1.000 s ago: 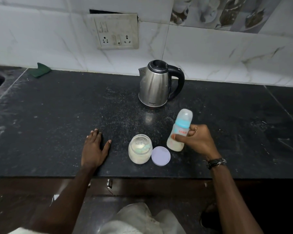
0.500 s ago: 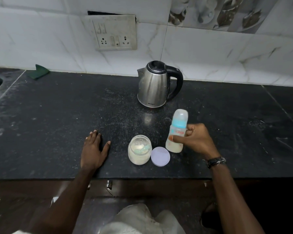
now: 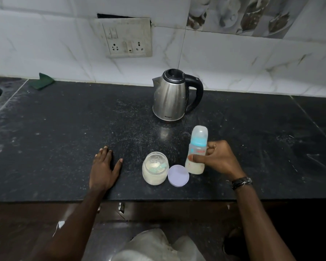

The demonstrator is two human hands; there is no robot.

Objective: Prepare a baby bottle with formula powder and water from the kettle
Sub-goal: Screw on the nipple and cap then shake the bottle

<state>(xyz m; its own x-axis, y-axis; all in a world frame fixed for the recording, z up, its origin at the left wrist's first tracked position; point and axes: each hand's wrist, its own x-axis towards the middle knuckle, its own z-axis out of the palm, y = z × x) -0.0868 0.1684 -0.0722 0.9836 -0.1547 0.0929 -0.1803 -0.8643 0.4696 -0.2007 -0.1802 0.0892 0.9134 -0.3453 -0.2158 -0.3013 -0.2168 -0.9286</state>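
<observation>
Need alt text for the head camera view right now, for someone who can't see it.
The right hand grips a capped baby bottle of milky liquid, upright on a black counter. The left hand rests flat beside an open formula jar and its lid; a kettle stands behind.

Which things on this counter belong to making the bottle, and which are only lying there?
For the job:
- baby bottle, held by the right hand
- open formula jar
- its lid
- kettle

Lying about:
- green cloth
- wall socket plate

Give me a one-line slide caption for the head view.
Right hand grips capped baby bottle beside open formula jar; left hand flat on counter.
</observation>
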